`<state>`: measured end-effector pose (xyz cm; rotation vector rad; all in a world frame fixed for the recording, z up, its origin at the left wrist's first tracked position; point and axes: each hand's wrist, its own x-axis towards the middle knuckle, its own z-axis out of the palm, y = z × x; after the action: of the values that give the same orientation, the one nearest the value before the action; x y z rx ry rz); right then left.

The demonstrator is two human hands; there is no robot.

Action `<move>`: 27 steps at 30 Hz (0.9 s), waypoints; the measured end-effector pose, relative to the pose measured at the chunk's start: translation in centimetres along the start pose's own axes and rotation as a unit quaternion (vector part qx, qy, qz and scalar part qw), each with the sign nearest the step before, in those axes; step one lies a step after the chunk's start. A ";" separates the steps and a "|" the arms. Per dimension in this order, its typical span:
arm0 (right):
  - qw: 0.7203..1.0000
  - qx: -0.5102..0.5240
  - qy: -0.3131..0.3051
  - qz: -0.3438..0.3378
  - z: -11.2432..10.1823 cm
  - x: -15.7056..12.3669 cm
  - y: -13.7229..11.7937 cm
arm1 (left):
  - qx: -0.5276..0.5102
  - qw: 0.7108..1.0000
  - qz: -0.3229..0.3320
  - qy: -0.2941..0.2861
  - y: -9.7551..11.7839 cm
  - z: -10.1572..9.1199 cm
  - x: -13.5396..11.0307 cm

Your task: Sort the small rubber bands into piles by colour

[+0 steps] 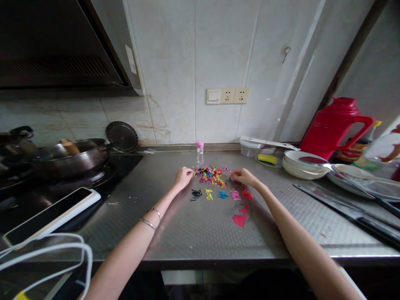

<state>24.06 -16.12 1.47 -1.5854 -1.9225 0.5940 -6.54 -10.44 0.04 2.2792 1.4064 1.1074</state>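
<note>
Bands in mixed colours [211, 176] are lying heaped on the metal counter [187, 233] between the left hand [183, 178] and the right hand [245, 177], and both hands are holding their fingers narrow at the heap's edges, though whether either is gripping a band I cannot tell. Nearer the person, a black pile [196, 193], yellow pile [209, 194], blue pile [223, 195], pink pile [235, 194] and red pile [247, 194] are sitting in a row, so sorting by colour is looking only partly done, with the larger mixed heap apparently awaiting separation.
</note>
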 end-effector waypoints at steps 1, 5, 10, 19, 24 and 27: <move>1.000 -0.003 0.001 -0.003 0.0 0.0 0.0 | -0.006 1.000 0.000 -0.001 0.1 -0.3 0.0; 1.000 -0.010 0.003 -0.004 0.0 -0.1 0.0 | -0.025 1.000 -0.003 -0.011 0.6 -1.5 0.4; 1.000 -0.003 0.003 0.003 0.0 -0.2 -0.1 | -0.073 0.997 0.005 -0.013 0.4 -2.2 1.1; 1.000 -0.017 0.010 0.003 0.1 -0.2 -0.2 | -0.161 0.971 -0.041 -0.173 2.0 -4.2 0.9; 1.000 -0.012 0.002 -0.002 0.1 -0.2 -0.5 | -0.161 0.926 -0.022 -0.341 3.9 -5.7 0.2; 1.000 -0.016 0.001 -0.009 0.2 -0.1 -0.8 | -0.143 0.892 -0.024 -0.428 4.0 -5.7 -0.2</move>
<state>23.41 -16.39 1.84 -1.5852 -1.9523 0.5563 -7.95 -13.62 6.11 2.0644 0.8515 0.1751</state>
